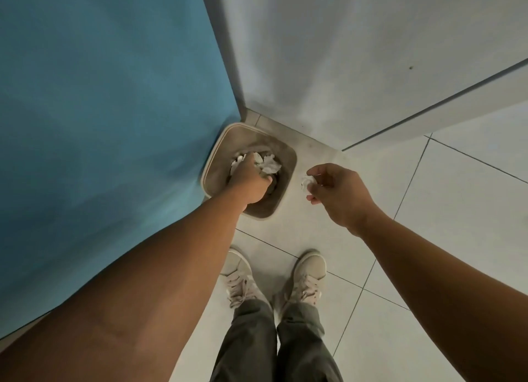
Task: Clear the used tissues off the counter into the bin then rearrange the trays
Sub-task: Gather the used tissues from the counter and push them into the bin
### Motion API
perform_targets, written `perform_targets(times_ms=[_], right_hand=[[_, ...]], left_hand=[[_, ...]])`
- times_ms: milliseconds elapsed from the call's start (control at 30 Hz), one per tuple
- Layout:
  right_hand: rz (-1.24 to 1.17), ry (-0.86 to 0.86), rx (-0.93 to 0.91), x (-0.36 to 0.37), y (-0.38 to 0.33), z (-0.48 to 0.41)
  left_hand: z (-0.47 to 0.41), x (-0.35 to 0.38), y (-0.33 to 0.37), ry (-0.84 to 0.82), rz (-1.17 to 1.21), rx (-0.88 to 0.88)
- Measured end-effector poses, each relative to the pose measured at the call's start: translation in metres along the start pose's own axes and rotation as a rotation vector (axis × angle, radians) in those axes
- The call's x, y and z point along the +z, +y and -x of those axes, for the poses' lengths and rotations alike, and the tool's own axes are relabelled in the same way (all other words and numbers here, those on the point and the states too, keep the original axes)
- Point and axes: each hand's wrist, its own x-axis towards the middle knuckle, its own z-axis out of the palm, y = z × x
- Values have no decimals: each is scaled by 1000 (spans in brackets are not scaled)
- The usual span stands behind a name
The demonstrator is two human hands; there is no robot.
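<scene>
Overlapping bin [281,194], blue panel [100,124], pinched tissue [306,182] beside

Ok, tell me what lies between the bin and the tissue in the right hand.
Only bare floor tile: in the head view, nothing lies between the bin and the tissue pinched in the right hand.

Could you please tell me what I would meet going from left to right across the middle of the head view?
Blue panel → bin → crumpled tissue → right hand, pinching that tissue → tiled floor.
</scene>
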Motion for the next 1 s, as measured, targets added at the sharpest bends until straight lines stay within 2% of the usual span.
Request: perform_targets(times_ms=[133,400,667,867,1000], right_hand=[[12,10,-17,10,-6,-4],[168,-22,-117,63,-8,-53],[390,-105,-56,88,14,-88],[432,-120,-77,65,0,-58],[488,-103,-194,36,-39,-12]], left_hand=[[20,-18,6,-34,-11,-13],[44,-47,-12,106,42,-12],[38,-42,-39,141,73,-21],[60,-51,-23,126,65,7],[97,-74,15,176,-2,84]])
